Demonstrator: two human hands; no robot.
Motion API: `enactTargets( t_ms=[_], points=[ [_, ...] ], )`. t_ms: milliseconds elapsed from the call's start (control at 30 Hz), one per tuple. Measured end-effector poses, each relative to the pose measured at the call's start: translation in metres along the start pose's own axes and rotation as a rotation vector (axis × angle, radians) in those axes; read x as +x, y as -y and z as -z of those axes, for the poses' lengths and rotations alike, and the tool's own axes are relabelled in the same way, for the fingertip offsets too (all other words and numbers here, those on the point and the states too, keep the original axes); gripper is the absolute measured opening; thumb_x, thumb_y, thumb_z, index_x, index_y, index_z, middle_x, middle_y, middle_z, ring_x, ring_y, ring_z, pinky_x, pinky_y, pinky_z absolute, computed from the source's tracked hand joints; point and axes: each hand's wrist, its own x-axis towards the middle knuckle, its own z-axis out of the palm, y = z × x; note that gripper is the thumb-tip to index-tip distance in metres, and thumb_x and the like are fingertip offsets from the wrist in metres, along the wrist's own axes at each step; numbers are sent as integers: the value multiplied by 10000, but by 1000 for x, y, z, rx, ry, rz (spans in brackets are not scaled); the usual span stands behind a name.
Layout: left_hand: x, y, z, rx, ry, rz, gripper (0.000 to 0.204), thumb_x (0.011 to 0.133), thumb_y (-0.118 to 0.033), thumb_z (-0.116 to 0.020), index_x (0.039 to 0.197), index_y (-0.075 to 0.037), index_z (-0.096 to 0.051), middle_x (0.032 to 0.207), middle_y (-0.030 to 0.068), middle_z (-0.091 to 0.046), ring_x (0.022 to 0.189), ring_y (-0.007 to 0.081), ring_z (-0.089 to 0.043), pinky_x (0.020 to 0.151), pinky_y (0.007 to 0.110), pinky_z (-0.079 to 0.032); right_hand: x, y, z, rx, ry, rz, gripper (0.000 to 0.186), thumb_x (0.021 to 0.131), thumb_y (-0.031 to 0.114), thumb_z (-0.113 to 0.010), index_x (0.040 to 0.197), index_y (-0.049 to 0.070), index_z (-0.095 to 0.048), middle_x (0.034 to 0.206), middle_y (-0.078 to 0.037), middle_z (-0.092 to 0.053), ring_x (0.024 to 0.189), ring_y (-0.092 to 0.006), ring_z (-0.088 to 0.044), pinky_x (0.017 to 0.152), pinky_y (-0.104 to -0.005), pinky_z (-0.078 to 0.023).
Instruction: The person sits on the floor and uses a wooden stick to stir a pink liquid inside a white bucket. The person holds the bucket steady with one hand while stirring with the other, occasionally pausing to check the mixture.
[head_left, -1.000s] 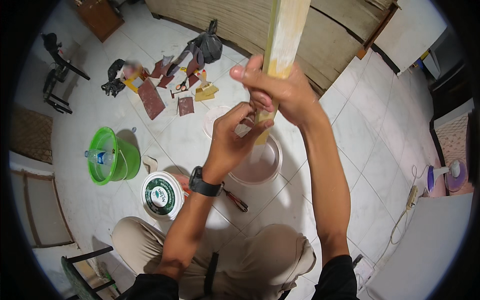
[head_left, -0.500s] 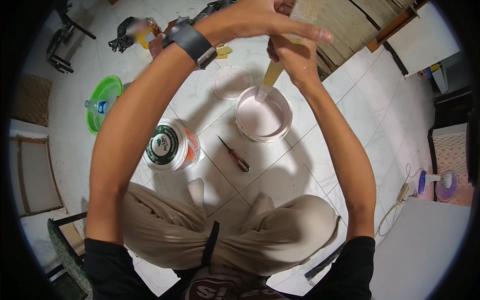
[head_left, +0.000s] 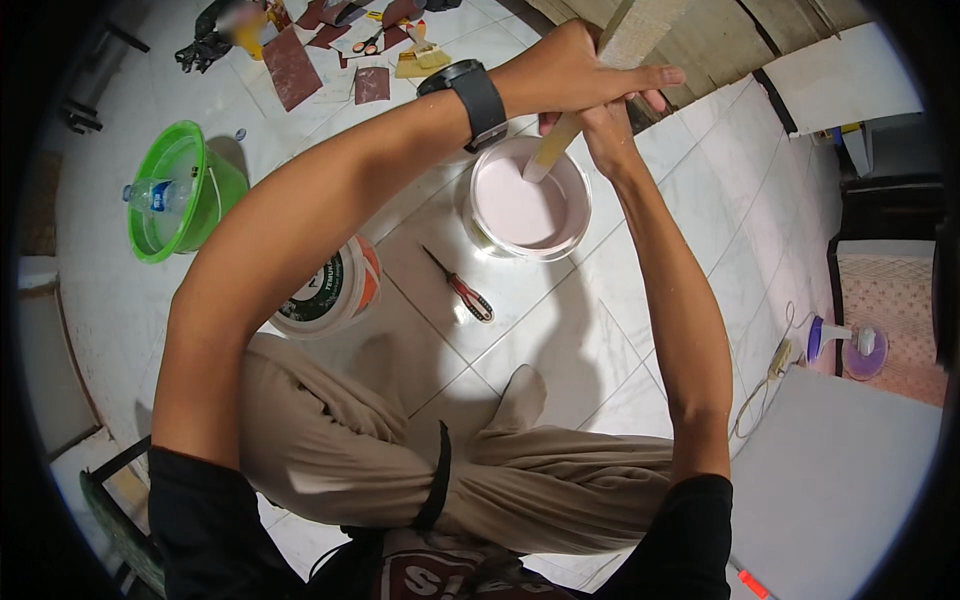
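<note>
A pale wooden slat (head_left: 634, 30) runs from the top edge down into an open bucket of pale pinkish paint (head_left: 515, 210). My left hand (head_left: 575, 75), with a dark watch on its wrist, grips the slat higher up, thumb across it. My right hand (head_left: 608, 128) is closed round the slat just below, partly hidden by the left. A red-handled screwdriver (head_left: 470, 296) lies on the floor near the bucket. A lidded paint tub (head_left: 330, 300) stands at the left, partly behind my left forearm.
A green bucket (head_left: 200, 220) with a plastic bottle stands far left. Sandpaper pieces (head_left: 290, 75), scissors and brushes lie at the back. A weathered wooden panel (head_left: 720, 45) is at upper right, a purple standing fan (head_left: 866, 355) at right, a chair (head_left: 120, 540) at lower left.
My left hand has moved up the slat from below my right hand to above it, its forearm now stretching diagonally across the view. The slat's lower end still reaches into the paint.
</note>
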Motion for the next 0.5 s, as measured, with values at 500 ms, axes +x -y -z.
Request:
enactTargets(
  t_ms=[500],
  points=[
    [-2, -11, 1, -94, 70, 104, 409, 905, -380, -768, 834, 19, -715, 653, 83, -686, 605, 144, -659, 577, 297, -538, -13, -15, -41, 338, -127, -32, 282, 965, 180, -610, 738, 43, -516, 580, -31, -482, 524, -136, -473, 505, -297, -384]
  ],
)
